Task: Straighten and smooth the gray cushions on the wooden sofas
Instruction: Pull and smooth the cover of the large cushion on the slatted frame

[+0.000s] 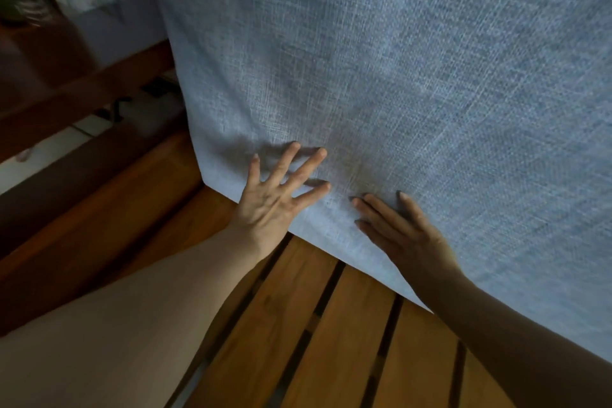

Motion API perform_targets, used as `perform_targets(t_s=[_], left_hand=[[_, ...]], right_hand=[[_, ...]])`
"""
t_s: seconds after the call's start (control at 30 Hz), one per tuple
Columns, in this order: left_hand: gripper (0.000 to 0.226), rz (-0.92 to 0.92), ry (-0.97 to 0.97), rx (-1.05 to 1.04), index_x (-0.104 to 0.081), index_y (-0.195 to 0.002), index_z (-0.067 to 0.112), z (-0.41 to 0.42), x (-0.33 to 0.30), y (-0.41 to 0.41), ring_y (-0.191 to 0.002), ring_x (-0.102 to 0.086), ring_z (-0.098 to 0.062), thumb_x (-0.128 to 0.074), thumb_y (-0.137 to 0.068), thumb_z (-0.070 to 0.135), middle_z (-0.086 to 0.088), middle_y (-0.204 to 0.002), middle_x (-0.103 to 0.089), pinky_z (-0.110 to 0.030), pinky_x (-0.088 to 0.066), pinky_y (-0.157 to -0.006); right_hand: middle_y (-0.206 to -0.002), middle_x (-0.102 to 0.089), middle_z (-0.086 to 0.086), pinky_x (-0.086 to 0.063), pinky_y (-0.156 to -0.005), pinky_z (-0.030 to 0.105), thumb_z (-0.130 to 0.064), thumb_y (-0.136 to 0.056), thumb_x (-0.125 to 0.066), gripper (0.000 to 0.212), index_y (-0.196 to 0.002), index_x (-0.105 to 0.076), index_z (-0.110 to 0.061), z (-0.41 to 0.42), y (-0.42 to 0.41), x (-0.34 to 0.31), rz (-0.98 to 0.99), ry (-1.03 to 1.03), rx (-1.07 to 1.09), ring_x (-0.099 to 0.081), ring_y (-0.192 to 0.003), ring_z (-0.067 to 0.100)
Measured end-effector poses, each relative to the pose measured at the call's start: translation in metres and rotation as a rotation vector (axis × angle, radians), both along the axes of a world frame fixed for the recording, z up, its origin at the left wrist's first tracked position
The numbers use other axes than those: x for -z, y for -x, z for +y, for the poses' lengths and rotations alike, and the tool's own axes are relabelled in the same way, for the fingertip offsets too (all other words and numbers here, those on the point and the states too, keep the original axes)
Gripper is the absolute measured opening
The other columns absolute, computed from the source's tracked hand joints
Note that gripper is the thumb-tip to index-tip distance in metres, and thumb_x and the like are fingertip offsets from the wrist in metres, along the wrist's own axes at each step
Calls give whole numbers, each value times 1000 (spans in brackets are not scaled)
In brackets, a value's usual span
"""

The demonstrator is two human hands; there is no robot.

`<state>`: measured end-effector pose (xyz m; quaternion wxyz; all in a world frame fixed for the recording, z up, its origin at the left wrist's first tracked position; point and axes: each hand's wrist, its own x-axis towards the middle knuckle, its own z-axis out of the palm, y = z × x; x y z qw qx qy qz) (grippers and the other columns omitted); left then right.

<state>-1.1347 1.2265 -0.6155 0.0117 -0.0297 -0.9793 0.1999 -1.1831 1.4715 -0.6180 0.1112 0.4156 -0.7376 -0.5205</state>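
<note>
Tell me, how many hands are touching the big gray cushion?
2. The left hand lies flat with fingers spread near the gray cushion's lower corner. The right hand presses flat just beside it, along the bottom edge.

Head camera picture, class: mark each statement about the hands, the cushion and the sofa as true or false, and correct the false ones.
1. Both hands lie flat on the gray cushion. True: the left hand and the right hand press on it with straight fingers.
2. The left hand's fingers are curled into a fist. False: they are spread apart.
3. The cushion covers the whole seat. False: bare wooden slats show below its near edge.
4. The hands are near the cushion's lower left corner. True.
5. The right hand grips a wooden slat. False: it rests on the cushion fabric.
</note>
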Motion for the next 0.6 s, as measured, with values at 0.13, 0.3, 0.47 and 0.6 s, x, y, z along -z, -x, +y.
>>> perform_targets(t_s=[0.13,0.3,0.47,0.6], left_hand=[[100,-6,-15,-26,21,-145,42,4,-4,17,-139,31,-35,-49,-88,-3,-5,-134,58,-63,-10,-110],[100,-38,-1,-31,22,-145,42,5,-11,28,-140,27,-35,-52,-89,2,-6,-134,58,-61,-14,-111],[102,-124,-29,-38,18,-147,38,16,-30,23,-144,19,-33,-55,-87,2,-10,-137,53,-57,-12,-113],[104,-168,-72,21,21,-147,35,34,-67,20,-145,16,-31,-55,-85,0,-13,-149,38,-54,-9,-115]], right_hand=[[-142,45,24,24,-105,62,-35,-95,-47,94,-145,29,-10,2,13,-8,17,79,0,39,-131,39],[-141,46,25,17,-105,57,-33,-97,-42,89,-144,30,-8,0,22,-8,34,61,-16,37,-132,38],[-142,46,23,22,-107,60,-15,-96,-33,80,-144,30,-6,9,20,-16,6,57,-15,38,-132,37],[-146,42,19,23,-103,62,1,-81,-7,73,-145,27,-6,39,15,-41,-28,117,30,36,-135,35]])
